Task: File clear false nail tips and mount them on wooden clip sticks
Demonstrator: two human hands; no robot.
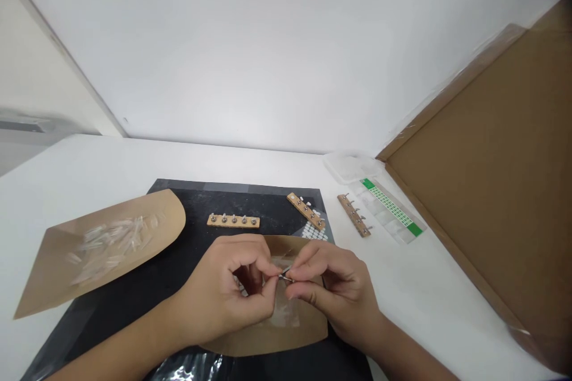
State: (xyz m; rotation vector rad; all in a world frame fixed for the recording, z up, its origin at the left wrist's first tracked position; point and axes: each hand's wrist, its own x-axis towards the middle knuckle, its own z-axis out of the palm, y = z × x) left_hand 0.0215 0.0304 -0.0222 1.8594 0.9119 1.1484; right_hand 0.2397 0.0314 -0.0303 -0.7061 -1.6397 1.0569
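Just above a brown paper sheet point(268, 342), both hands meet fingertip to fingertip. My left hand point(232, 286) is closed, its thumb and forefinger pinching one end of a small, dark, shiny piece point(285, 274). From the other side my right hand point(342, 286) pinches the same piece; its exact kind is too small to make out. Under the fingers, clear plastic bits point(283, 312) lie on the paper, partly hidden. Behind the hands, a wooden strip point(233, 221) with a row of metal studs rests on the black mat point(187, 202).
Left, another brown paper sheet point(49, 268) holds many clear tubes point(118, 238). A second studded strip point(306, 211) lies by white dots point(315, 232); a third strip point(354, 215) is on the white table point(134, 158), beside a green-marked bag point(393, 208). A cardboard box point(482, 172) stands right.
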